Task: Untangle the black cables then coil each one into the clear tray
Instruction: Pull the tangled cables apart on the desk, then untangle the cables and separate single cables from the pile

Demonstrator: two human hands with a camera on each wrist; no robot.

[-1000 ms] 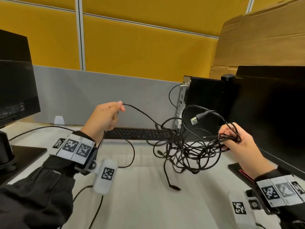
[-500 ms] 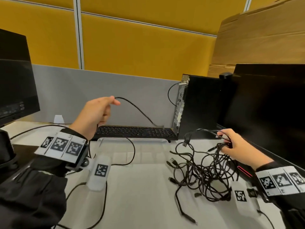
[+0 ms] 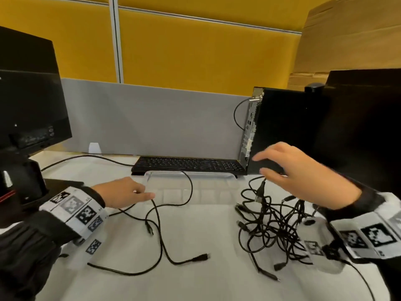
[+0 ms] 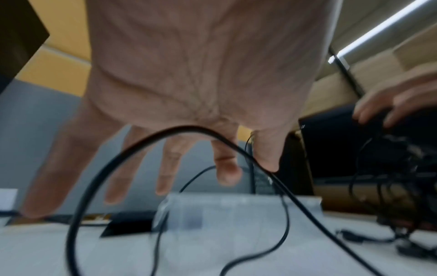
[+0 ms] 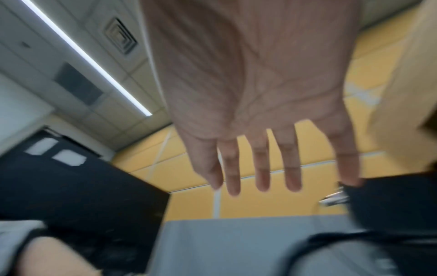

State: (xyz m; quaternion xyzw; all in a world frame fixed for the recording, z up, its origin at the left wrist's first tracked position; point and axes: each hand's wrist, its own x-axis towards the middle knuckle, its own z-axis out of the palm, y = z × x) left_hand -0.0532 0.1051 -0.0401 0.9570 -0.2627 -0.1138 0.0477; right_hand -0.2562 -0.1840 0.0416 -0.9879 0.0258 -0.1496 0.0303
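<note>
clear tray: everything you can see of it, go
The clear tray is a shallow rectangular dish of transparent, plastic-looking material with rounded corners and a faintly gridded floor. It lies flat on the white desk, right in front of the black keyboard, between the two hands. No coil lies in it. One loop of the freed black cable arcs across its left part. The left hand is at its left edge; contact is unclear.

yellow partition panels (image 3: 195,51), grey desk divider (image 3: 152,118)

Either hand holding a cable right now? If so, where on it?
Right hand: nothing, fingers spread above the tangled cables. Left hand: touches the loose cable mid-length at the fingertips, away from both plugs; whether it pinches cannot be told.
</note>
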